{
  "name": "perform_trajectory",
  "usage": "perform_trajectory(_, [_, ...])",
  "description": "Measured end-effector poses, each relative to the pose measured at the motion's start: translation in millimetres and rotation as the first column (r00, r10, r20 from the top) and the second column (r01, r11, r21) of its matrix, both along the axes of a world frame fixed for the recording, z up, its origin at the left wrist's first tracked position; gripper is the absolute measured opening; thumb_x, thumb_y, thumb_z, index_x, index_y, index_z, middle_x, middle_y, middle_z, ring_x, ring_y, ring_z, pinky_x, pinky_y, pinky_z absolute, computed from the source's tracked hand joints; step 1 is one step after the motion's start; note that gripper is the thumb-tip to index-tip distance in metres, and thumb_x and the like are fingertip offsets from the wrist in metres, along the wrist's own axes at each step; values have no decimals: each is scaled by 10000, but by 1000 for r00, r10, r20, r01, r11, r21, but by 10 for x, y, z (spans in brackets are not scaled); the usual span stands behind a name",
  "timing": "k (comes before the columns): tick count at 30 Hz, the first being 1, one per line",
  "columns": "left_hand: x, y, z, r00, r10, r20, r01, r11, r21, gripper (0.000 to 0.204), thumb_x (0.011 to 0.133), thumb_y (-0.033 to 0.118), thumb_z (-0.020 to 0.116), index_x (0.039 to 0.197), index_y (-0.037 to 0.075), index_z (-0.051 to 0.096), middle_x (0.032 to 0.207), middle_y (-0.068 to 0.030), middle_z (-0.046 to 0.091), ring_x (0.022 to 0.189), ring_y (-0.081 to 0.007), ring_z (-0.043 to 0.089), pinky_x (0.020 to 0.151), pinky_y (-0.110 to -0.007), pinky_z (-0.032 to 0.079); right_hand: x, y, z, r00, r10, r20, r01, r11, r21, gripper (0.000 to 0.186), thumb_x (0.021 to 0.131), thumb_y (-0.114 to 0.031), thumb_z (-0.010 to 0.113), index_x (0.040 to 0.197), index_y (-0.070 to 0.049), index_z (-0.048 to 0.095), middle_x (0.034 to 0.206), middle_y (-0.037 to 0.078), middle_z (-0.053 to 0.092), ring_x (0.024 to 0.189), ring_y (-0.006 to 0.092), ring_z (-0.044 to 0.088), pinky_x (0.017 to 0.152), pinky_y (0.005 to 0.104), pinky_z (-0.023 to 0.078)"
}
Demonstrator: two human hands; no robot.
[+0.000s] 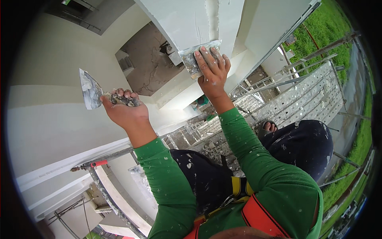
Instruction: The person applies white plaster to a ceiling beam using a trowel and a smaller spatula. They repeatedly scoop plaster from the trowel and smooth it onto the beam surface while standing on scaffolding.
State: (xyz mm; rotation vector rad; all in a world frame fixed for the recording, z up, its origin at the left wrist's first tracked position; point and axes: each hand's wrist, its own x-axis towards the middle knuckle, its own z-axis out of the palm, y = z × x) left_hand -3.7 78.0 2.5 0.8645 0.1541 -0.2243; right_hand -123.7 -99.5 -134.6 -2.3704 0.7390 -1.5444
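Note:
My left hand [128,113] is wrapped round the crusted handle of a putty knife [91,92]. White filler is smeared over its wide blade, which is held off the wall. My right hand [215,75] grips a second wide scraper [188,59], its fingers spread over the back of the blade. That blade's far edge lies against the white wall face [181,22]. Just beyond it, a strip of filler [213,20] runs up the wall, with thin ridges beside it. Both hands are flecked with filler.
A perforated, splattered scaffold plank [314,95] lies to the right, with my sandalled foot [269,127] at its near end. Scaffold pipes [348,40] cross the right side; grass lies below. An opening [147,59] shows a lower floor. An orange-red harness strap [264,219] crosses my body.

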Motion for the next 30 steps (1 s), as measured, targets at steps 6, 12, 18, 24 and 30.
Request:
perform_trajectory(6, [27,-37,1,997,52,-53,-52,999,0,358,997,478,426,823,168,470,714,8,469,614,-135,421,587,-281,336,-140,97,409,996,11,94,0,993,-120,421,782,-116,616,1167,-253,717,1214,-38,673,1113,221,590,1053,431,264])
perform_trajectory(12, [53,-26,-17,997,56,-51,-55,998,28,354,998,472,418,828,164,466,712,8,462,612,-136,415,587,-286,337,100,-155,1189,983,-8,181,61,955,-291,450,790,-90,623,1181,-293,710,1263,-52,646,1136,230,567,1049,442,274])
perform_trajectory(18, [68,18,-36,999,13,-40,-14,999,-33,316,1000,410,423,854,133,474,728,2,477,637,-134,454,591,-270,391,79,-160,414,1000,4,18,0,982,-190,471,782,-45,620,1164,-302,717,1303,-57,622,1173,236,539,1058,455,270])
perform_trajectory(24, [61,-27,-25,998,41,-42,-41,999,0,355,992,474,427,824,163,470,716,13,461,614,-137,412,590,-281,334,-118,56,930,986,19,163,10,984,-177,481,756,-14,609,1145,-270,730,1224,-55,667,1176,230,544,1085,425,226])
perform_trajectory(30, [82,15,-39,999,23,-49,-23,1000,1,331,1004,416,407,851,129,471,732,0,472,647,-141,445,604,-272,393,81,-185,1210,992,-1,123,23,983,-181,645,652,69,596,1196,-261,703,1266,-50,639,1187,248,535,1086,450,215])
